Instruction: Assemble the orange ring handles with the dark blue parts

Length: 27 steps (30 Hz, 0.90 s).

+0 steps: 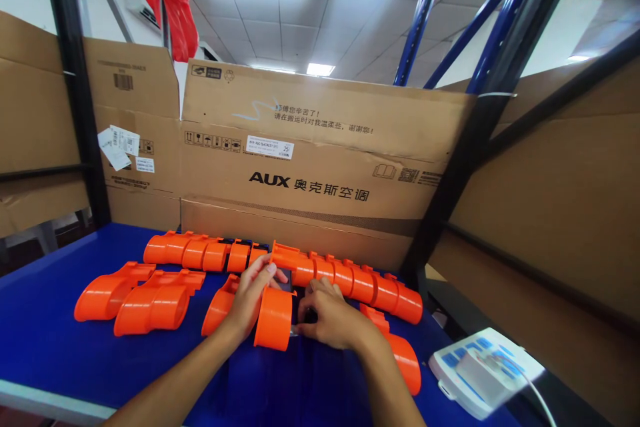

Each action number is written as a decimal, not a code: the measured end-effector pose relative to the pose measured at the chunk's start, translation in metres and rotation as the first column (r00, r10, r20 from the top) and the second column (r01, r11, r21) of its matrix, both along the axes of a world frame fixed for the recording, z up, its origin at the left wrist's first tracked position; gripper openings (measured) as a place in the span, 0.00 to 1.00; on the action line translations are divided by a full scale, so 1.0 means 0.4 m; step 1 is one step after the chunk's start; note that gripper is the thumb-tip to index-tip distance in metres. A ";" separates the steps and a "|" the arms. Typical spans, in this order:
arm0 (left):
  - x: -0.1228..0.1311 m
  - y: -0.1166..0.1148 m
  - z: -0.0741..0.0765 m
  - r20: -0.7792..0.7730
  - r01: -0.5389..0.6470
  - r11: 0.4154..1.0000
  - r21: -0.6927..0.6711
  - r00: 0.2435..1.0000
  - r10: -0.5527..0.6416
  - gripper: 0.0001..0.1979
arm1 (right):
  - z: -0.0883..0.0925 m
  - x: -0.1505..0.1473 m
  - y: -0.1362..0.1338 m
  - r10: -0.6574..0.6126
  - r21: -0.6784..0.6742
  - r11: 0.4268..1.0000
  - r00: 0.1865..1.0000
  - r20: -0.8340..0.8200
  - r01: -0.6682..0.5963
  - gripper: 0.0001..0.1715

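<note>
My left hand (251, 293) is closed on an orange plastic part (274, 320), with a wide ring at its lower end and a long piece reaching up past my fingers. Just right of that ring, my right hand (327, 313) has its fingers curled in a pinch. A small pale bit shows by its fingertips, too small to name. Between the hands there is a dark block-like piece (286, 280), partly covered. Another orange part (220, 307) lies behind my left wrist, and one more (404, 360) lies right of my right forearm.
Rows of similar orange parts (167, 248) line the back of the blue table (40, 320), with others (150, 310) at left. A white power strip (480, 373) with a plug and cable sits at right. Cardboard panels (310, 213) and dark posts (445, 193) enclose the table.
</note>
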State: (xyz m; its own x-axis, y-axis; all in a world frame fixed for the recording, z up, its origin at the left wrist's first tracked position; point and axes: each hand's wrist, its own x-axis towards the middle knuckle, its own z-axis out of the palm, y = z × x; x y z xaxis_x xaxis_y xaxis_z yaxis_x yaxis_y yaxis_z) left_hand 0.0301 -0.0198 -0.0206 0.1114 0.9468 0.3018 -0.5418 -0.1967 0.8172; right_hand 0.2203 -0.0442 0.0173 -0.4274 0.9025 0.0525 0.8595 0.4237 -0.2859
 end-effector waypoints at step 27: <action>-0.005 -0.004 0.013 0.004 -0.050 0.998 -0.044 0.999 0.050 0.20 | 0.018 -0.001 -0.018 0.027 -0.018 0.999 0.999 -0.030 -0.028 0.04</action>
